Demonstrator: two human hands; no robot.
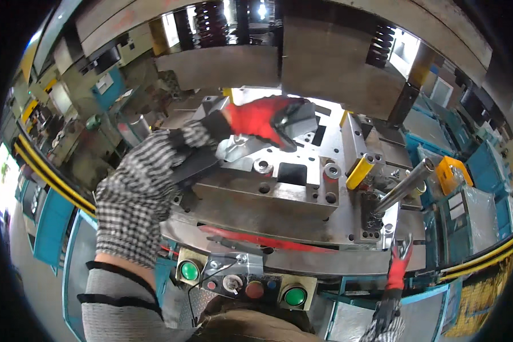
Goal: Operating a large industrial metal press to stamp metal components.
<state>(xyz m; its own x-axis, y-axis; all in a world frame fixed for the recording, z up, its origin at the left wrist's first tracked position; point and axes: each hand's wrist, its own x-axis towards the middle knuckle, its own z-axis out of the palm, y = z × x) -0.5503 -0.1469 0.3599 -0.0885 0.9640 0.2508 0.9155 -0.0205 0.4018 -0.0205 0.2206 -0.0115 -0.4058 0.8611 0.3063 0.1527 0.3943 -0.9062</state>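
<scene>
Over steel die (293,196): left hand (263,118) (red-gloved).

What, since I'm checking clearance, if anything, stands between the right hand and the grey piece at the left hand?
In this view, the steel post and, farther in, the yellow cylinder stand roughly between the right hand and the grey piece.

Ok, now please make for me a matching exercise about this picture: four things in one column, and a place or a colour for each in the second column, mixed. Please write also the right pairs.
Column one
1. Left hand
2. Right hand
3. Crate
4. Two large round buttons

Column two
A. Green
B. Over the metal die
C. Orange
D. Lower right of the picture

Right pairs: 1-B, 2-D, 3-C, 4-A
</scene>
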